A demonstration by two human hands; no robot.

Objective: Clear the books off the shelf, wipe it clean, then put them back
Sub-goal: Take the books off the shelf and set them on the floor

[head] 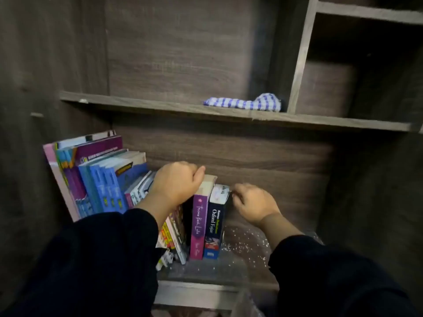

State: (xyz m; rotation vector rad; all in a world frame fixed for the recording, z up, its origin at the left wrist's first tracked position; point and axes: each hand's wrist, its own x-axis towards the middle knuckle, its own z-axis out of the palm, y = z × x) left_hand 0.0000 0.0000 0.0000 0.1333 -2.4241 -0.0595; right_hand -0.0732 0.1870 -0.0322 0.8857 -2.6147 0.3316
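Observation:
A row of books stands on the lower shelf (247, 259) of a dark wooden bookcase. At its right end are a purple book (199, 225) and a dark blue Oxford dictionary (214, 225), both upright. My left hand (176, 184) curls over the top of the purple book and the books beside it. My right hand (254, 204) is at the dictionary's right side, fingertips touching its top corner. Taller blue and pink books (100, 179) lean at the left. White crumbs litter the bare shelf to the right of the books.
A blue-and-white checked cloth (245, 102) lies crumpled on the upper shelf (137, 104), near a vertical divider (299, 56). Smaller compartments open at the upper right. The cabinet's side walls close in on both sides.

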